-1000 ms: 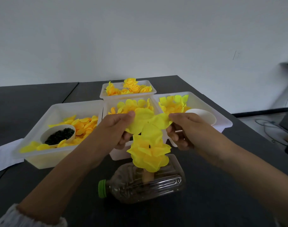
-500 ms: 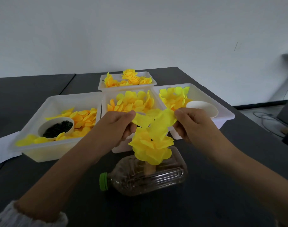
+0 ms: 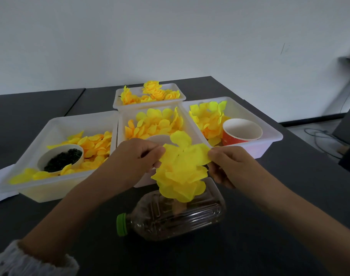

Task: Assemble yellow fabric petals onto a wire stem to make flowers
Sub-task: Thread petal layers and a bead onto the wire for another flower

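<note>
At the centre of the frame, a left hand (image 3: 136, 158) and a right hand (image 3: 228, 166) hold a flat yellow fabric petal piece (image 3: 185, 154) stretched between them. Each hand pinches one side edge between thumb and curled fingers. Just below it, a stack of yellow petals (image 3: 180, 182) stands above a clear plastic bottle with a green cap (image 3: 170, 214) lying on the dark table (image 3: 269, 236). White trays of petals (image 3: 56, 182) sit behind.

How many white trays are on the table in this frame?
4: left tray holding orange petals, middle tray, right tray with the red cup, far tray of finished flowers. None seems hidden.
</note>
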